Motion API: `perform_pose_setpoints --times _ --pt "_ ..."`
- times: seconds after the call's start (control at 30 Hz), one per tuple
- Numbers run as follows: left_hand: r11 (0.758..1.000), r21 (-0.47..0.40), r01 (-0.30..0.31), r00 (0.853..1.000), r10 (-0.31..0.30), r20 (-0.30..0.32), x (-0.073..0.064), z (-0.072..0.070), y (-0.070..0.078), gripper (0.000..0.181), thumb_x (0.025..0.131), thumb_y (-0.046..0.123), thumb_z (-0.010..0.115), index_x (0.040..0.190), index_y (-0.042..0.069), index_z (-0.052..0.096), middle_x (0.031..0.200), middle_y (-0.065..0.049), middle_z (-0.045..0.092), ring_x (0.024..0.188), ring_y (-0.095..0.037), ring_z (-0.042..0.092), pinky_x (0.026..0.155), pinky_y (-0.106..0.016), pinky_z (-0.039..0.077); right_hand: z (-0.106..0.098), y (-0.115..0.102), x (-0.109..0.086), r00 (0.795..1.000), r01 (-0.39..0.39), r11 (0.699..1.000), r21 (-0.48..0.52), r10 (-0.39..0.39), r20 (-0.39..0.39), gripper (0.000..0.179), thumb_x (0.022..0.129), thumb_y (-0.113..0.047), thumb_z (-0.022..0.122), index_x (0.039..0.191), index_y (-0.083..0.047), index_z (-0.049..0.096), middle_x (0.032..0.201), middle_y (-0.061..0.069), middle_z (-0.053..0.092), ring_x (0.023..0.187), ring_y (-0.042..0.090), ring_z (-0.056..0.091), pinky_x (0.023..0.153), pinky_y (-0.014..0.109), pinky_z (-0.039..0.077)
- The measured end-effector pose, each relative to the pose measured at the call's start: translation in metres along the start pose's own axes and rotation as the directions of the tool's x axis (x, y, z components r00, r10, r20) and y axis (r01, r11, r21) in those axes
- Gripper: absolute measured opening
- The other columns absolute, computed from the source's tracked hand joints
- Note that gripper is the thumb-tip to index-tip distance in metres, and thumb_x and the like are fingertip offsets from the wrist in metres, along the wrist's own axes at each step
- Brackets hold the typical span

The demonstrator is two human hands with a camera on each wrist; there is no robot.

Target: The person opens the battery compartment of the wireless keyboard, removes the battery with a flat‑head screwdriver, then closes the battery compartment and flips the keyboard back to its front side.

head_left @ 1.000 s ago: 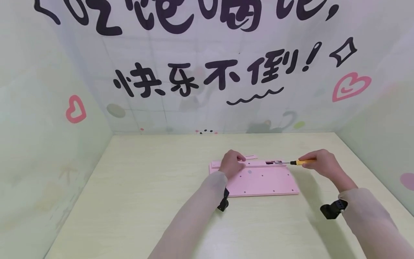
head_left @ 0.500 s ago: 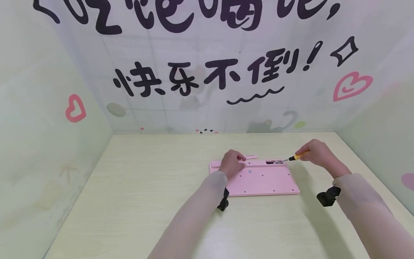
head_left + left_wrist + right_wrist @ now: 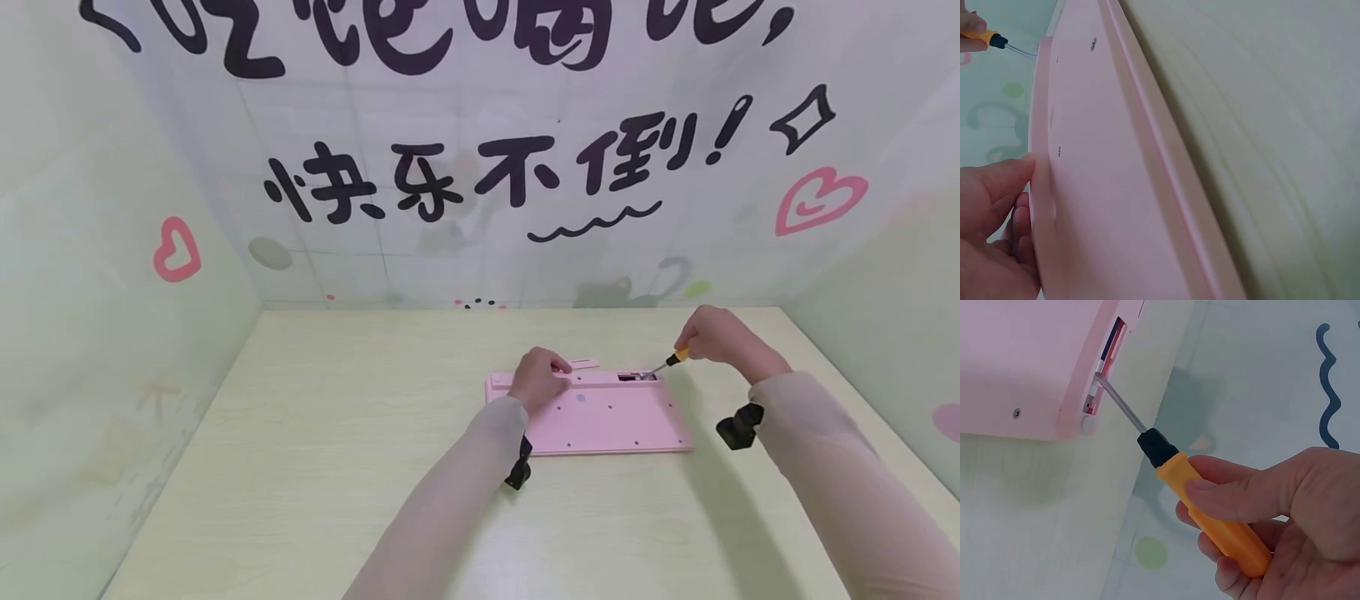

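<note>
A pink keyboard (image 3: 600, 425) lies underside up on the table, with small screws along its base. My left hand (image 3: 536, 379) grips its raised back edge, thumb and curled fingers at the rim in the left wrist view. My right hand (image 3: 1310, 512) holds a screwdriver (image 3: 1210, 525) with a yellow-orange handle and black collar. The screwdriver's metal tip reaches into the uncovered battery compartment (image 3: 1107, 356) at the keyboard's right end. Dark, red and metallic parts show inside that slot. Just behind the keyboard, a thin pink battery cover (image 3: 585, 363) lies partly hidden by my left hand.
The keyboard rests on a pale wood-grain table (image 3: 337, 433). A white back wall (image 3: 420, 267) with black lettering stands behind it, and side walls rise left and right. Black cameras (image 3: 741, 427) are strapped to both wrists.
My right hand has risen and moved left, so the screwdriver now stands more steeply, its tip still at the compartment. The left hand and the keyboard have stayed in place.
</note>
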State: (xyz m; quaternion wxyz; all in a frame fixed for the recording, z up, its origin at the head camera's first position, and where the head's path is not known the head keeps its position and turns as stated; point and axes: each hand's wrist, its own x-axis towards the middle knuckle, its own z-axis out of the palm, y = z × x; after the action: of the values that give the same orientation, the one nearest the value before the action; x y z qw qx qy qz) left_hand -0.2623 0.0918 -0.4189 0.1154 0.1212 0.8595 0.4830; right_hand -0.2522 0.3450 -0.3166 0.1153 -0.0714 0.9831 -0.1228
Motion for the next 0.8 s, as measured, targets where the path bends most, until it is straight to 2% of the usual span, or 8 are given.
perform_pose_setpoints --times 0.13,0.33,0.4,0.5,0.6,0.7,0.8 --pt "1.0 -0.001 0.0 1.0 0.0 -0.002 -0.002 -0.001 0.003 0.017 0.078 0.003 0.07 0.094 0.009 0.071 0.095 0.002 0.062 0.09 -0.013 0.054 0.084 -0.027 0.044 -0.003 -0.005 0.005 1.0 0.022 0.998 -0.061 -0.022 0.005 0.013 0.075 0.011 0.059 0.08 0.006 0.07 0.076 0.014 0.066 0.066 0.023 0.06 0.059 0.038 0.051" --pt "1.0 0.009 -0.01 1.0 0.01 -0.004 -0.003 0.0 0.003 0.016 0.078 0.003 0.07 0.093 0.01 0.071 0.094 0.002 0.062 0.091 -0.014 0.055 0.084 -0.027 0.044 -0.007 -0.014 0.006 0.998 0.054 0.996 -0.076 -0.055 -0.004 0.011 0.075 0.01 0.06 0.079 0.006 0.069 0.073 0.011 0.066 0.063 0.02 0.059 0.057 0.037 0.051" --pt "1.0 0.01 -0.014 1.0 0.014 -0.004 -0.002 0.001 0.002 0.016 0.078 0.003 0.07 0.093 0.01 0.071 0.094 0.002 0.062 0.091 -0.013 0.055 0.083 -0.027 0.044 -0.007 -0.019 0.005 0.998 0.058 0.995 -0.082 -0.06 -0.019 0.01 0.075 0.009 0.061 0.071 0.004 0.068 0.067 0.007 0.063 0.056 0.015 0.053 0.053 0.033 0.048" --pt "1.0 0.015 -0.019 1.0 0.019 -0.004 -0.001 0.001 0.001 0.017 0.078 0.003 0.07 0.093 0.01 0.071 0.095 0.002 0.063 0.091 -0.014 0.055 0.084 -0.027 0.044 -0.005 -0.026 0.005 0.997 0.06 0.993 -0.106 -0.065 -0.04 0.03 0.075 0.008 0.057 0.05 -0.006 0.051 0.051 -0.005 0.042 0.047 0.009 0.029 0.045 0.025 0.031" --pt "0.999 0.022 -0.022 1.0 0.022 -0.002 -0.001 0.001 0.0 0.017 0.078 0.003 0.07 0.094 0.01 0.071 0.095 0.001 0.063 0.091 -0.014 0.055 0.084 -0.027 0.044 -0.003 -0.031 0.005 0.997 0.054 0.99 -0.132 -0.062 -0.054 0.039 0.074 0.008 0.047 0.048 -0.017 0.03 0.05 -0.005 0.019 0.051 0.011 0.012 0.046 0.024 0.016" --pt "1.0 0.02 -0.022 1.0 0.022 0.001 0.0 0.0 0.0 0.016 0.078 0.003 0.07 0.093 0.009 0.071 0.094 0.001 0.062 0.089 -0.013 0.054 0.083 -0.027 0.044 -0.001 -0.036 0.006 0.997 0.04 0.987 -0.157 -0.051 -0.065 0.038 0.072 0.009 0.04 0.05 -0.018 0.026 0.052 -0.006 0.014 0.052 0.01 0.009 0.046 0.023 0.011" --pt "1.0 0.013 -0.016 1.0 0.016 0.005 0.0 0.0 0.0 0.016 0.078 0.003 0.069 0.094 0.009 0.071 0.094 0.001 0.062 0.089 -0.013 0.054 0.083 -0.027 0.044 0.0 -0.038 0.007 0.997 0.039 0.983 -0.179 -0.051 -0.063 0.037 0.074 0.008 0.04 0.05 -0.018 0.027 0.051 -0.006 0.015 0.051 0.009 0.01 0.045 0.022 0.012"
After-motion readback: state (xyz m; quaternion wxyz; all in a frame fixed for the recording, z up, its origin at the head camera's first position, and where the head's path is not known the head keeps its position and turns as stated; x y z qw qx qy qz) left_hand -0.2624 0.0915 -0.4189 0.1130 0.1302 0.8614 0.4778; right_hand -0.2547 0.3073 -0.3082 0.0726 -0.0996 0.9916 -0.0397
